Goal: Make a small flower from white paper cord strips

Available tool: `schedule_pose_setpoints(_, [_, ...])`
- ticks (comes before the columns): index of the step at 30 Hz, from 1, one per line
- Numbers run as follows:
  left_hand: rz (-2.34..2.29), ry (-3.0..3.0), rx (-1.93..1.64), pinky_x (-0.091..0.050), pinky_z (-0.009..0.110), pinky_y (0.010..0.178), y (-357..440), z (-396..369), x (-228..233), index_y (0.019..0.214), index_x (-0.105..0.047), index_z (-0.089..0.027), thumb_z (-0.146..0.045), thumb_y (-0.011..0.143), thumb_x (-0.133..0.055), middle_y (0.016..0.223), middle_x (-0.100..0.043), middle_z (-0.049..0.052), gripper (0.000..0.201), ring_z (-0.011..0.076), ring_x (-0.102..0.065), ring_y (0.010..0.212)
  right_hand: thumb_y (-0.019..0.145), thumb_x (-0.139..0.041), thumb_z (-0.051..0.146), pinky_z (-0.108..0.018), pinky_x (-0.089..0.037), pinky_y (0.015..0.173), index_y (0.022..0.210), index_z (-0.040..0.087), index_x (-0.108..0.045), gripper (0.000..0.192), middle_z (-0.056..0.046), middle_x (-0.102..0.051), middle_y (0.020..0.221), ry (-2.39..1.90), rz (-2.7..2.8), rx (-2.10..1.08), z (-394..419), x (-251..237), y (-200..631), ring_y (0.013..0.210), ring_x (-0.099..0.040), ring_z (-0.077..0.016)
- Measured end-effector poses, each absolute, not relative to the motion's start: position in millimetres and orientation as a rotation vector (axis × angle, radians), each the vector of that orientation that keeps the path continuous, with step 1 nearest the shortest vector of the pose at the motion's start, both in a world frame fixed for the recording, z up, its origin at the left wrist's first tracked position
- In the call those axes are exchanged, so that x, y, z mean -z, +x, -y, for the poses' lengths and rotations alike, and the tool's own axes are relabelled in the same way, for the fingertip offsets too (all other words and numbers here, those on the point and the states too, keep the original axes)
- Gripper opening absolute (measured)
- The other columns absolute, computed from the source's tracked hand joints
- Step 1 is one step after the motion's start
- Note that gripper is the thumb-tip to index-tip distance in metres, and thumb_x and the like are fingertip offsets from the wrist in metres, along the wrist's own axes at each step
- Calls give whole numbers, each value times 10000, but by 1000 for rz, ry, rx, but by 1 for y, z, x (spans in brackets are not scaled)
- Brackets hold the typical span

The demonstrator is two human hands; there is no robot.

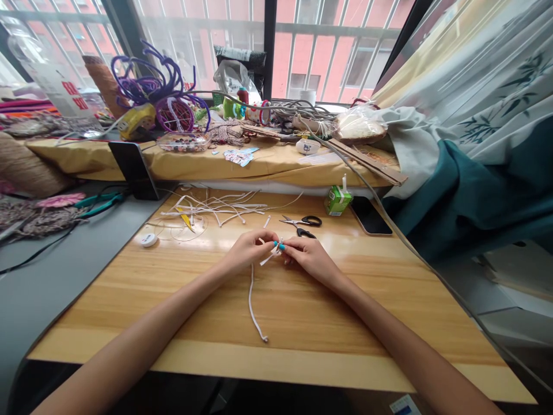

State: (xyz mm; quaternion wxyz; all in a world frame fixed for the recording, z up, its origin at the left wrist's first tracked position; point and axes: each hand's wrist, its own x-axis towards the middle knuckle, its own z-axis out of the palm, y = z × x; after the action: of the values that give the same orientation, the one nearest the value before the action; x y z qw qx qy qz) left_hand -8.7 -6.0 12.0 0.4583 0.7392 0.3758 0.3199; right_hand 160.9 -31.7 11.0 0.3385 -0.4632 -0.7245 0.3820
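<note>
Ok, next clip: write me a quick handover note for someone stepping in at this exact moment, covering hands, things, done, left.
Left hand: fingers pinched on the white cord near its upper end.
Right hand: also pinched on the cord's top, fingertips meeting the left hand's over the wooden table.
Cord: short loose ends stick out between the fingers; the long tail trails toward the person and lies on the table.
Nearby: scissors just beyond the hands, pile of cut white strips further back left, green juice carton back right.
Done: what has been formed at the fingertips is too small to tell.
Left: the tail hangs loose, unworked.
</note>
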Motion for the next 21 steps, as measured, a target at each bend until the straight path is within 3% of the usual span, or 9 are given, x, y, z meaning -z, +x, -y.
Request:
schedule_pose_setpoints(7, [-885,1791,-714,-385,191,581,-12,-4,0,762,-556,-131,-320,719,-525,684,-563,-2,197,90,-512,624,805,-450,266,-220,-379,585,717,156,-659,252,-29,-572,650,-1169,2039,-805,33,-12,160,605,-515,-117])
schedule_pose_setpoints(21, [-895,1890,-697,-424,226,635,-16,-5,-5,789,-586,-125,-305,730,-520,754,-618,37,201,122,-555,689,779,-470,294,-220,-407,587,718,149,-657,244,-22,-578,659,-1145,1924,-1101,29,-12,162,598,-536,-110])
